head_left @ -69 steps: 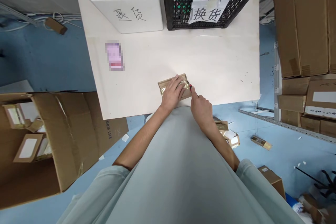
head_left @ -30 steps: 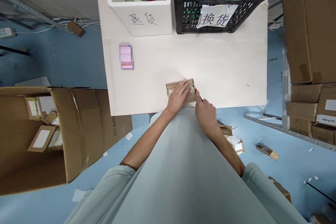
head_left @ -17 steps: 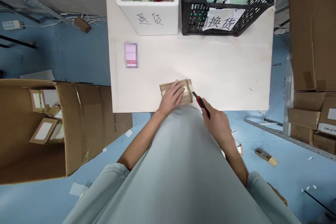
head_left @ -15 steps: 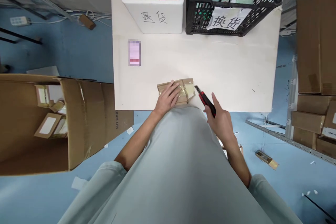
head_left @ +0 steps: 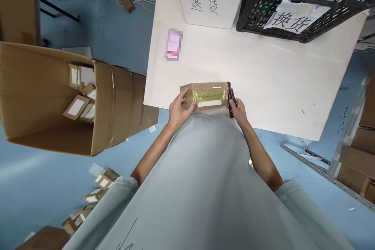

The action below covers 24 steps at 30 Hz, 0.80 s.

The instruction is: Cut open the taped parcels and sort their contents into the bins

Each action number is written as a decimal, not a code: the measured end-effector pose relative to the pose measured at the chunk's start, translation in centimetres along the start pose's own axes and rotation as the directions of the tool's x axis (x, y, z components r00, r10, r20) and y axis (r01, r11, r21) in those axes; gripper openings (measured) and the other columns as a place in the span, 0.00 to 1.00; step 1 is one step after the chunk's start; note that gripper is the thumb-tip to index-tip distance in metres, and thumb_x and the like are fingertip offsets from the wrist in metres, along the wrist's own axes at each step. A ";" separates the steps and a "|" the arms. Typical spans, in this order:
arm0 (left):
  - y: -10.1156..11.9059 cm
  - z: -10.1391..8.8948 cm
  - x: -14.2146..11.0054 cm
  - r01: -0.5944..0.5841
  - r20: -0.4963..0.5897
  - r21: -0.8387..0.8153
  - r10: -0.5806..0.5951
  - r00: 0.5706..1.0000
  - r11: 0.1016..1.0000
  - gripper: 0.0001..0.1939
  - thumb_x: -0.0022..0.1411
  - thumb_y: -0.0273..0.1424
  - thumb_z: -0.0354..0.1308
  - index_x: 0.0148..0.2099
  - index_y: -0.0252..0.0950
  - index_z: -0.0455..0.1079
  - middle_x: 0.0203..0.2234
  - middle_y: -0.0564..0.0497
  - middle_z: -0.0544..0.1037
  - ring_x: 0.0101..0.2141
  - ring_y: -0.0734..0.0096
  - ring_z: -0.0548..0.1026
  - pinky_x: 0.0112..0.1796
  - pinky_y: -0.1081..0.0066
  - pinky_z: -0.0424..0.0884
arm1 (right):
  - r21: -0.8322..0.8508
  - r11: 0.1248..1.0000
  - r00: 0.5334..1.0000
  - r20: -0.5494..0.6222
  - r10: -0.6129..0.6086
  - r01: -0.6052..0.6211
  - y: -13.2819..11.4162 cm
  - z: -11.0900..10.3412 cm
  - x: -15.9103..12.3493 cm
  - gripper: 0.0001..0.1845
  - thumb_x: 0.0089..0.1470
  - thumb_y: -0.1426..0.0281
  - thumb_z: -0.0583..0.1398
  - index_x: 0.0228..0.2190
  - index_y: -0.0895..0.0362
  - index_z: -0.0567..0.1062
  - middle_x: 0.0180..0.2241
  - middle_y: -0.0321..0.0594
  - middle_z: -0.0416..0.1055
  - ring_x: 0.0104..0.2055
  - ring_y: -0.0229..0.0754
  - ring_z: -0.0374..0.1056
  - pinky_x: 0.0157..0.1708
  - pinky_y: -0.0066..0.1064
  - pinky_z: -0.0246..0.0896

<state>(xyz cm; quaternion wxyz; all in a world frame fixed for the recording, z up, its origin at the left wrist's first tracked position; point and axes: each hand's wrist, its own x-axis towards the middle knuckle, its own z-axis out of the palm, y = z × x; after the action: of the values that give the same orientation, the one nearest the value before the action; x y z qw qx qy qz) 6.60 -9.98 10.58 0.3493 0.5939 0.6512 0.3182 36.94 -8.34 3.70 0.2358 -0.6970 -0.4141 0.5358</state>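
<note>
A small brown cardboard box (head_left: 209,94), wrapped in yellowish clear tape and bearing a white label strip, is at the table's front edge, close to my body. My left hand (head_left: 180,108) grips its left end, thumb on the near side and fingers at the far side. At the box's right end, my right hand (head_left: 239,111) is closed round a black and red utility knife (head_left: 231,99). The knife lies along that end of the box. Whether its blade is out I cannot tell.
Beyond the box on the white table (head_left: 263,74) stand a white bin (head_left: 209,6) and a black plastic crate (head_left: 271,19) holding green boxes. A phone-like pixelated object (head_left: 174,45) lies at left. A large open carton (head_left: 105,105) with small parcels stands beside the table.
My left hand has gone from lying flat on the box to gripping its left end. My right hand has brought the knife against the right end. The box shows another face; the view has shifted.
</note>
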 end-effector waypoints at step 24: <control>-3.3 10.0 3.1 0.208 0.263 -0.428 -0.099 0.960 0.880 0.23 0.67 0.49 0.71 0.56 0.40 0.82 0.58 0.43 0.86 0.63 0.53 0.82 0.71 0.48 0.74 | -0.863 0.268 0.904 0.413 -0.111 0.427 -10.4 -5.5 -5.2 0.30 0.83 0.56 0.45 0.76 0.47 0.67 0.56 0.49 0.82 0.51 0.52 0.79 0.41 0.32 0.61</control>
<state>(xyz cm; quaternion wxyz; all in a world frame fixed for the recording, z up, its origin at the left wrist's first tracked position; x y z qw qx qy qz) 13.00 -7.16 2.10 0.5757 0.4759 0.5591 0.3598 38.29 -6.36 16.32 -0.1839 -0.5396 -0.7873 0.2349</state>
